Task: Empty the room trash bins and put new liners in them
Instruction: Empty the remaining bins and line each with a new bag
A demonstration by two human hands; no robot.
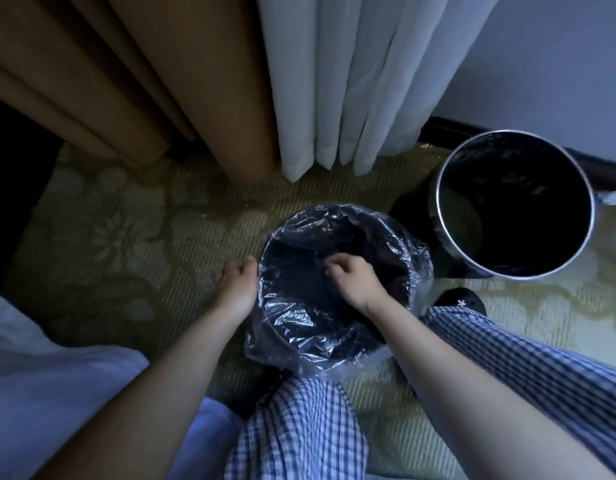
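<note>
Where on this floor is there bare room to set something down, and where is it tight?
Widest free patch: carpet left of the lined bin, bordered by the brown curtain and white bedding. A narrower strip runs between the white curtain hem and that bin. Crowded: the gap to the second bin, and by the shoe and legs.

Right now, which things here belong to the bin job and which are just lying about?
Job: lined bin, clear liner, second bin, left hand, right hand.
Lying about: brown curtain, white curtain, dark slipper, white sheet.
</note>
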